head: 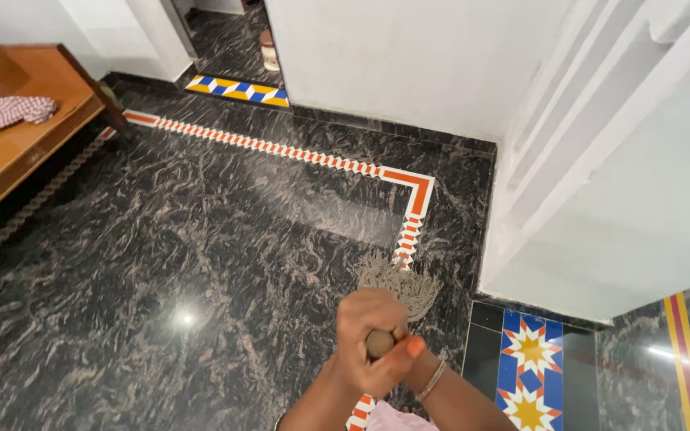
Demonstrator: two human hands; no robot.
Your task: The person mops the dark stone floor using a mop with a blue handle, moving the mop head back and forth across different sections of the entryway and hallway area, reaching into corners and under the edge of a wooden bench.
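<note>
On dark marble floor: two hands (377,339) clasped round one mop handle (379,343); one mop head (399,283) below.

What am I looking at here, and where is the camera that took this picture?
There is no machine here. The camera sits on a person's head and looks down, so you see that person's own arms from above. Both hands, the left hand and the right hand, are wrapped around the top end of a mop handle, fingers closed on it. The grey stringy mop head rests on the dark, shiny marble floor, next to an orange-and-white tile border. To the right rises a white wall, with star-patterned tiles at its foot. At far left stands a wooden bench with a checked cloth on it.
</note>
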